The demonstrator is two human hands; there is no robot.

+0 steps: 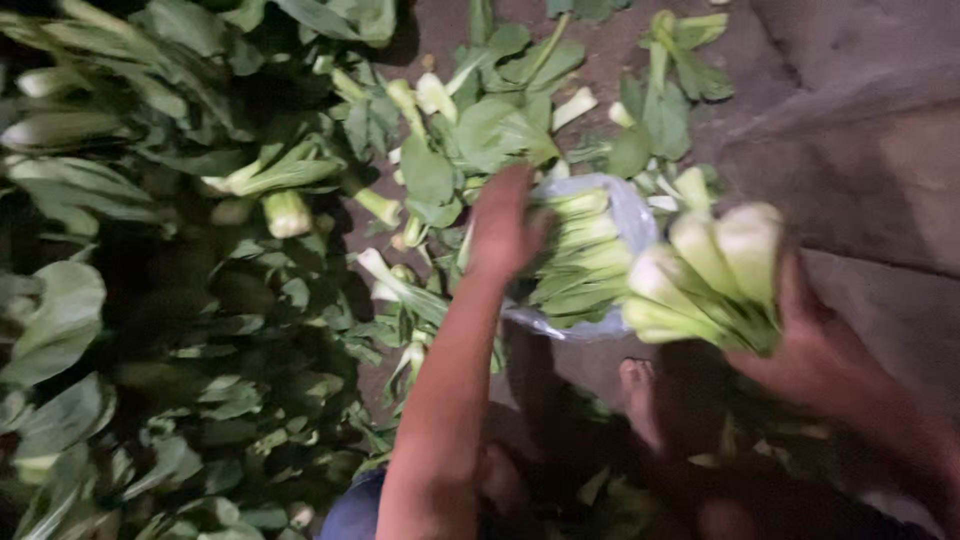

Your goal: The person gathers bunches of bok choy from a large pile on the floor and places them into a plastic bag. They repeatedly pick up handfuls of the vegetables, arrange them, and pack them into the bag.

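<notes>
My right hand (815, 345) is shut on a bunch of pale-stemmed green bok choy (705, 275), held with the cut stem ends pointing up and left. My left hand (503, 228) reaches forward and rests on the edge of a clear plastic bag (628, 215) that holds more bok choy (580, 260). Whether the left fingers grip the bag or only touch it is hidden by the back of the hand. The bag lies on the brown dirt ground.
A big heap of leafy bok choy (150, 250) covers the left side. Loose stems and leaves (500, 110) are scattered at the top middle. A bare foot (640, 395) is below the bag. Grey concrete (870, 130) lies at the right.
</notes>
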